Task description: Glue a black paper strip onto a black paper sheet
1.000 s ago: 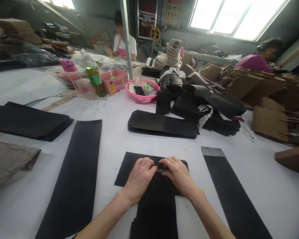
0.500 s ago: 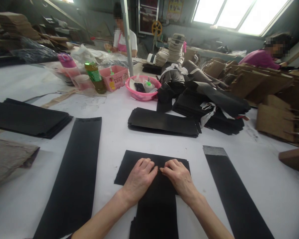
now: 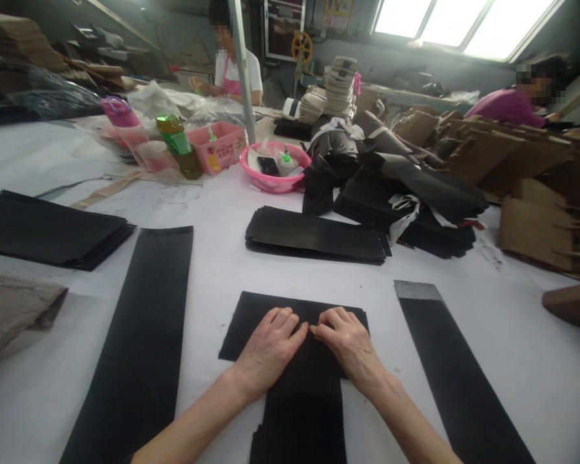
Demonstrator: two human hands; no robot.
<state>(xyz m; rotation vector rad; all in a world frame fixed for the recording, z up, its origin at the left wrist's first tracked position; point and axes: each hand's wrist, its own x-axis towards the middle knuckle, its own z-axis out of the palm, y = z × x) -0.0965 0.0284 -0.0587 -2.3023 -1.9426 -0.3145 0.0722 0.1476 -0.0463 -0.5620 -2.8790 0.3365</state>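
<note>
**Black strip (image 3: 303,399): far-end position**

From the fingertips, the strip runs lengthwise to the near side, overlapping a black panel (image 3: 236,322). The left hand (image 3: 273,338) and right hand (image 3: 347,340) flank its far end, equally near. Fingers are curled, tips almost meeting; whether they grip cannot be told. Beyond the strip, leftward, printing on the pink basket (image 3: 226,154) and bottle (image 3: 181,148) is unreadable.

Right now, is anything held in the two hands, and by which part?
It cannot be told: the left hand and right hand nearly meet where the black strip overlaps the black crosspiece, either pinching or only pressing there.
</note>
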